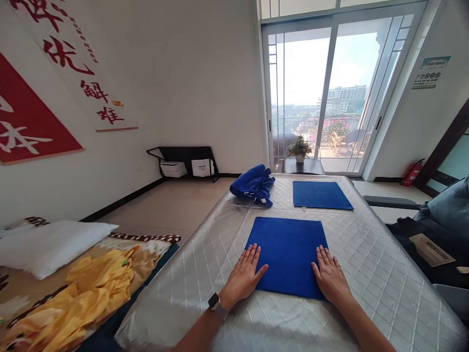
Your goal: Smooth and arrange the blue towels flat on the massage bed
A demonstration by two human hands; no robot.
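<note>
A folded blue towel lies flat on the silver quilted mattress right in front of me. My left hand rests flat on its left edge, fingers stretched out, a watch on the wrist. My right hand lies flat on the right edge, fingers also spread. Neither hand grips anything. Farther back sits a second folded blue towel, and to its left a crumpled pile of blue towels.
A lower bed at the left carries a white pillow and a yellow cloth. Behind the mattress stand a small table with a potted plant and glass balcony doors. A fire extinguisher leans at the right wall. Dark seating sits at the right.
</note>
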